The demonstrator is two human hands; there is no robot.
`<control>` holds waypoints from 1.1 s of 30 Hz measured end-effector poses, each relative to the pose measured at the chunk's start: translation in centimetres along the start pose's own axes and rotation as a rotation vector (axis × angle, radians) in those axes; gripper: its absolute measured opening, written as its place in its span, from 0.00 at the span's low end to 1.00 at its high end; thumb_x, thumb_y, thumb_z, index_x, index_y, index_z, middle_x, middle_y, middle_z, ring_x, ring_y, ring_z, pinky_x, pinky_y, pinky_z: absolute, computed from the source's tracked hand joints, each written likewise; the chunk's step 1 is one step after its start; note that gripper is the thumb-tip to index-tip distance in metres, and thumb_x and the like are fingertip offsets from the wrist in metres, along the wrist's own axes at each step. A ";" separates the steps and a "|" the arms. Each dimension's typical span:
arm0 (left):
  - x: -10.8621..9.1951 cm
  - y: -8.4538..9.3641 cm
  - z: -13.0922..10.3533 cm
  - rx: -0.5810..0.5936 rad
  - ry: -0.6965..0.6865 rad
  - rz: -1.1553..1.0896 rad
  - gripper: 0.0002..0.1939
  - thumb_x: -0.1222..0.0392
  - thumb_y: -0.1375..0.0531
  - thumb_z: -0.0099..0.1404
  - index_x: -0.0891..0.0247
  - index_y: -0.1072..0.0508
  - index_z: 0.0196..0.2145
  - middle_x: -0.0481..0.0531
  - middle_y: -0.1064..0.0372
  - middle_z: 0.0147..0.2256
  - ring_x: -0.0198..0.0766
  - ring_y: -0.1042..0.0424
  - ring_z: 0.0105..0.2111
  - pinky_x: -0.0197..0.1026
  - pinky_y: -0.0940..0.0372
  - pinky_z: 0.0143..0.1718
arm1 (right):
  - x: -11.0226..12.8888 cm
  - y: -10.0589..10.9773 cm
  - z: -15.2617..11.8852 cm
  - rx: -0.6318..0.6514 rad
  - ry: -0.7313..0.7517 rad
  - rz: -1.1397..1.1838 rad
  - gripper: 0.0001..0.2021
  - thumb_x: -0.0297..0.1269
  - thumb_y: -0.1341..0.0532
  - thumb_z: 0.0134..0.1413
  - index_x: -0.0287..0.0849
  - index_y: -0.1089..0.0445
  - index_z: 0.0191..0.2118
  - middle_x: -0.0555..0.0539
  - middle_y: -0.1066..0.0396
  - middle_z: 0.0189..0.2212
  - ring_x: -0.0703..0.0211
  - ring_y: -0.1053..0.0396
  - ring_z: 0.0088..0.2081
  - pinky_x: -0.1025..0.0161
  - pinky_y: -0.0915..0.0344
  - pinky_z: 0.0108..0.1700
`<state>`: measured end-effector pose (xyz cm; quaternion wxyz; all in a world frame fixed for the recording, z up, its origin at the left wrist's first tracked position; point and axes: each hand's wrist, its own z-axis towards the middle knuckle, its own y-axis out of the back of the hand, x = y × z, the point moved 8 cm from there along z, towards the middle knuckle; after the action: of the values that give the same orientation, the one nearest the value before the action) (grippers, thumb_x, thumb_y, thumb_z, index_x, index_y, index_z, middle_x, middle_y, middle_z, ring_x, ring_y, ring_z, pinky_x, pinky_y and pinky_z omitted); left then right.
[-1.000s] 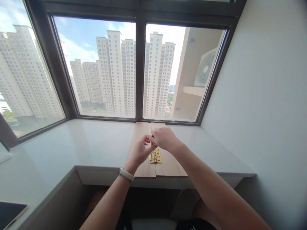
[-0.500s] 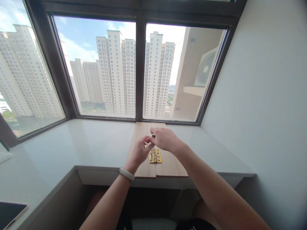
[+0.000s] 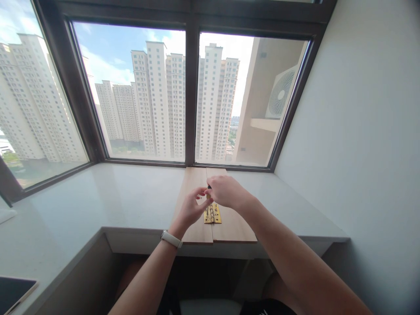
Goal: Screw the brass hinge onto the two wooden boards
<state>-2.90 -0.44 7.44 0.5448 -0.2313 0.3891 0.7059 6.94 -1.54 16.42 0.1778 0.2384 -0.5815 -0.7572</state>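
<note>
My right hand (image 3: 225, 190) is closed around the dark handle of a small screwdriver (image 3: 209, 187), most of which its fingers hide. My left hand (image 3: 193, 204) is just to the left and below, thumb and fingers pinched at the screwdriver's lower part. Whether a screw sits between those fingertips cannot be made out. Right below the fingertips, a brass-coloured hinge (image 3: 213, 214) lies across the seam of two light wooden boards (image 3: 234, 227). Several dark screws or holes show on its leaves.
The boards lie on a white windowsill counter (image 3: 138, 197) and reach its front edge. Dark-framed windows (image 3: 192, 96) stand behind, and a white wall (image 3: 354, 109) rises at the right. A dark-screened device (image 3: 16, 288) rests at the lower left.
My right hand has turned slightly around the handle, covering more of it. My left hand has shifted a little, staying at the lower part. The hinge and boards have stayed in place.
</note>
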 end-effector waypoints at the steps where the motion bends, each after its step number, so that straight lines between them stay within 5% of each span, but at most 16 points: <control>1: 0.0 0.0 0.0 -0.003 0.003 0.005 0.14 0.53 0.36 0.62 0.59 0.24 0.45 0.51 0.24 0.39 0.41 0.27 0.40 0.43 0.33 0.42 | 0.1 0.1 0.0 -0.010 0.001 -0.005 0.15 0.45 0.46 0.66 0.40 0.27 0.38 0.41 0.25 0.37 0.54 0.28 0.36 0.63 0.43 0.34; 13: -0.2 0.3 -0.1 -0.108 0.014 0.049 0.11 0.52 0.34 0.58 0.61 0.27 0.33 0.48 0.29 0.30 0.36 0.31 0.32 0.39 0.35 0.38 | 0.6 -0.6 0.8 -0.022 -0.093 -0.052 0.25 0.51 0.52 0.68 0.40 0.23 0.35 0.40 0.23 0.33 0.51 0.26 0.37 0.60 0.39 0.39; 23: 0.2 0.3 -0.1 -0.112 0.021 0.041 0.09 0.53 0.35 0.60 0.61 0.23 0.35 0.51 0.25 0.31 0.38 0.30 0.32 0.40 0.35 0.36 | -0.5 -0.8 0.4 -0.017 -0.151 -0.039 0.28 0.59 0.51 0.65 0.41 0.24 0.37 0.39 0.24 0.34 0.50 0.27 0.38 0.60 0.40 0.39; 29: 0.1 0.4 0.0 -0.078 0.005 0.030 0.10 0.51 0.36 0.63 0.60 0.22 0.35 0.50 0.24 0.32 0.38 0.29 0.33 0.40 0.35 0.37 | 0.2 -0.4 0.1 0.007 0.056 0.172 0.08 0.40 0.43 0.64 0.44 0.30 0.43 0.45 0.25 0.41 0.57 0.29 0.41 0.65 0.43 0.38; 33: 0.2 0.2 0.0 -0.039 0.011 0.015 0.10 0.51 0.37 0.64 0.59 0.22 0.37 0.51 0.23 0.35 0.40 0.28 0.35 0.40 0.35 0.38 | -0.1 -0.6 0.1 0.030 0.047 0.172 0.06 0.34 0.43 0.63 0.41 0.30 0.37 0.44 0.26 0.38 0.59 0.30 0.38 0.65 0.43 0.37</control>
<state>-3.12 -0.34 7.40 0.5327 -0.2427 0.3802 0.7161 6.94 -1.27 15.86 0.2522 0.2078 -0.6067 -0.7247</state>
